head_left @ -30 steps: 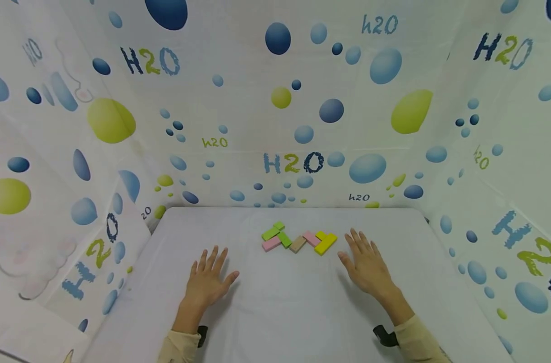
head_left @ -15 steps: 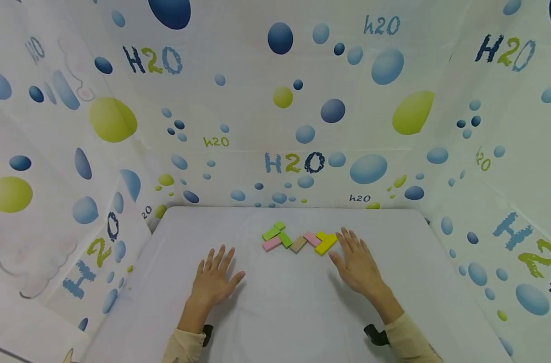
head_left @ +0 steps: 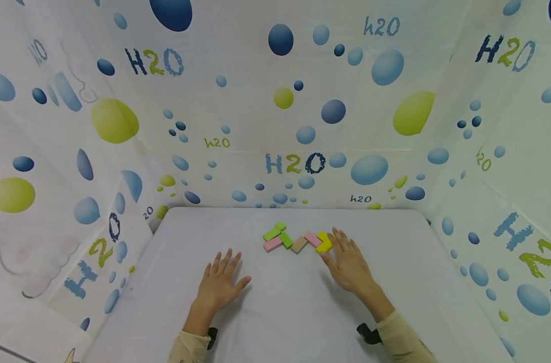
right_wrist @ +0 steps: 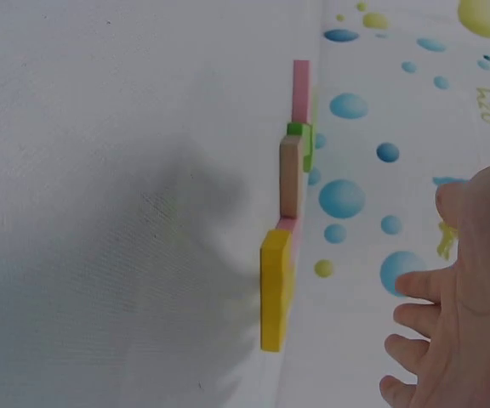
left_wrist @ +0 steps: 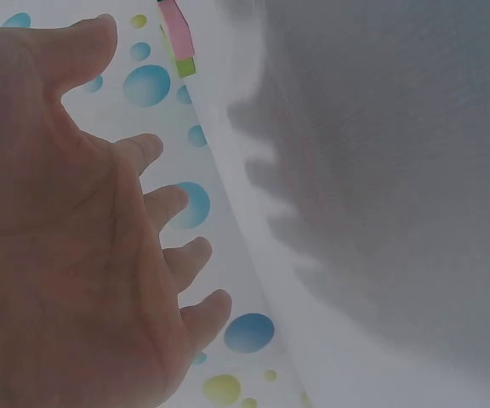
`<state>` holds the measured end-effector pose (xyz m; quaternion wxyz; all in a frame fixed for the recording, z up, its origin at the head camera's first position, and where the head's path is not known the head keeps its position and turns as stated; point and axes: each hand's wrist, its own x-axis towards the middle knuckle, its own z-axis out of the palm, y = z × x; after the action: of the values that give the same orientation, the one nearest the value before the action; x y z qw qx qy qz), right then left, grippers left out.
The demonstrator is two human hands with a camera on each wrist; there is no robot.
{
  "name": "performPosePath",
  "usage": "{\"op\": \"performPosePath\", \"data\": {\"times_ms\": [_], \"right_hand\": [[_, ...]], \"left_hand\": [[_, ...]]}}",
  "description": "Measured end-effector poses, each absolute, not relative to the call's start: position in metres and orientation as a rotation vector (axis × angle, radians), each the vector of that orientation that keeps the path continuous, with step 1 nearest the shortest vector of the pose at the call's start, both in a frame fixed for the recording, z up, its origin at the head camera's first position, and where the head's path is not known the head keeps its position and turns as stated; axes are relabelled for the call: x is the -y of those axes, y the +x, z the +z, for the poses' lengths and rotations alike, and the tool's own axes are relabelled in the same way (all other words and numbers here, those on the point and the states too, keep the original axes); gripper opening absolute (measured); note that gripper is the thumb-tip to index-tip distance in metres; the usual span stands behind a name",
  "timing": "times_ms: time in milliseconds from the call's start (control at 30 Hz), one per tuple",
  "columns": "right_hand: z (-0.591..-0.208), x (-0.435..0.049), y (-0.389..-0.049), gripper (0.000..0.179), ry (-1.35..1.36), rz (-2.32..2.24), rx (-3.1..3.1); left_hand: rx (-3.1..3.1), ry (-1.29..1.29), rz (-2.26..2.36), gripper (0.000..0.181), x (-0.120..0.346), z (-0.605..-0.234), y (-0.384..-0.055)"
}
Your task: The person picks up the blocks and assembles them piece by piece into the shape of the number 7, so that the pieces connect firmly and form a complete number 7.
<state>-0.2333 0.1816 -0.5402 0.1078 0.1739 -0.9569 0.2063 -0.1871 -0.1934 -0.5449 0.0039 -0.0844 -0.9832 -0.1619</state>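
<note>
Several small blocks lie in a zigzag row on the white table. At its left end are green blocks (head_left: 272, 234) and a pink block (head_left: 272, 245); a bare-wood block (head_left: 299, 245) sits mid-row. A second pink block (head_left: 312, 239) and yellow blocks (head_left: 323, 246) form the right end. My right hand (head_left: 350, 264), fingers straight, hovers over the table beside the yellow blocks and hides part of one in the head view. My left hand (head_left: 219, 286) is held with spread fingers, apart from the row, to its front left. Both hands hold nothing.
The white-covered table (head_left: 284, 312) ends at a back edge against a curtain (head_left: 239, 116) printed with drops and H2O lettering. Curtain walls also rise on the left and right. A dark wrist-camera mount (head_left: 368, 334) sits at the right cuff.
My right hand has moved left toward the yellow blocks, now covering part of one. My left hand has shifted a little to the right. The blocks stay in place.
</note>
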Motion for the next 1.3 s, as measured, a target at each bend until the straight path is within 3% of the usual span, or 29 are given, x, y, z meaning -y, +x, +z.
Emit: {"op": "performPosePath", "data": {"times_ms": [1300], "right_hand": [[-0.550, -0.146, -0.240, 0.069, 0.622, 0.657, 2.803]], "left_hand": [[3.170, -0.333, -0.535, 0.075, 0.182, -0.552, -0.173]]}}
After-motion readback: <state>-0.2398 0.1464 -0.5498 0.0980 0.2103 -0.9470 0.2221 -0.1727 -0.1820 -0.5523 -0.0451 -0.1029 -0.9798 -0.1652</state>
